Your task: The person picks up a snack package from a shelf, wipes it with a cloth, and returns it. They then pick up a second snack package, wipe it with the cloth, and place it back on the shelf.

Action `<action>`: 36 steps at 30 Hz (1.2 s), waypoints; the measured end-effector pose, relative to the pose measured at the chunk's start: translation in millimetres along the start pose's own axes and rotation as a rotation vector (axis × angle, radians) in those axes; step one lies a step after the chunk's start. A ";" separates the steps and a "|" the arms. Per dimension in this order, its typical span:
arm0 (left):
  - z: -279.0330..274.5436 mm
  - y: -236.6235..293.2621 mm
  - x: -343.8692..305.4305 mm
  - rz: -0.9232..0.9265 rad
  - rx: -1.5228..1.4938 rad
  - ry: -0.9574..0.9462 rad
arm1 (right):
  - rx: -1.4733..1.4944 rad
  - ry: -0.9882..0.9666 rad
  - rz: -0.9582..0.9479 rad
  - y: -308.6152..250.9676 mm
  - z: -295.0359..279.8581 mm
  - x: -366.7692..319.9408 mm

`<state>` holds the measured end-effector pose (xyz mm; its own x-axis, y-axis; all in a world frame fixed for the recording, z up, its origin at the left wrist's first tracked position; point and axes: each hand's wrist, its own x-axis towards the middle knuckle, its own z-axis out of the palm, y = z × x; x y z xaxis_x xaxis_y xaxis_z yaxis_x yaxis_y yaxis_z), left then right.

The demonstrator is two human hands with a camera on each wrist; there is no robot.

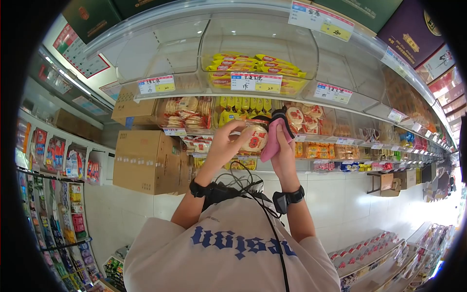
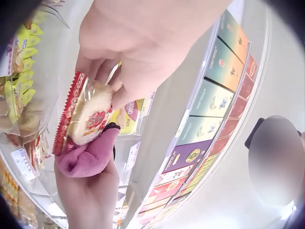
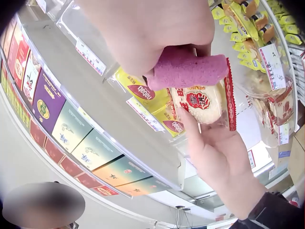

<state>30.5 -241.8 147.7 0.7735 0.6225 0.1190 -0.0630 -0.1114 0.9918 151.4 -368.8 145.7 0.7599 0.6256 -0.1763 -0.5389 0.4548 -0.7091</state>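
Observation:
My left hand (image 1: 224, 145) pinches a rice cracker packet (image 1: 254, 139), clear-fronted with red print and red crimped ends. A round pale cracker shows through its film in the left wrist view. My right hand (image 1: 283, 152) grips a folded pink cloth (image 1: 270, 147) with a black edge. In the right wrist view the cloth (image 3: 190, 71) lies over one end of the packet (image 3: 198, 102), and the left thumb presses the packet's face. Both hands are raised close together in front of the snack shelves.
Yellow wafer packs (image 1: 253, 65) fill a clear bin above the hands. More cracker packets (image 1: 187, 109) stand in bins on the shelf behind. Cardboard boxes (image 1: 143, 160) are stacked at the left. Black cables (image 1: 243, 182) hang over the person's shirt.

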 end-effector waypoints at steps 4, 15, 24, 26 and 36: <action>-6.8 -1.0 3.8 -0.065 0.020 0.055 | -0.107 -0.109 0.061 -2.1 -3.7 -5.2; 17.1 -3.9 1.8 -0.139 -0.283 0.092 | -0.943 -0.234 -0.611 0.7 4.0 -10.0; 5.3 2.9 0.4 -0.154 -0.186 0.013 | -1.042 -0.448 -0.686 9.8 11.2 -7.0; 4.6 1.3 0.1 -0.113 -0.248 -0.007 | -0.955 -0.364 -0.536 14.7 1.1 0.7; -14.5 -4.0 -4.1 -0.324 -0.321 -0.106 | -0.625 -0.372 0.047 -19.0 -22.4 10.6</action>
<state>18.4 -232.7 143.9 0.8448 0.5010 -0.1881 0.0135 0.3314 0.9434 177.9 -385.1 142.1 0.5074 0.8602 -0.0518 -0.1756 0.0444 -0.9835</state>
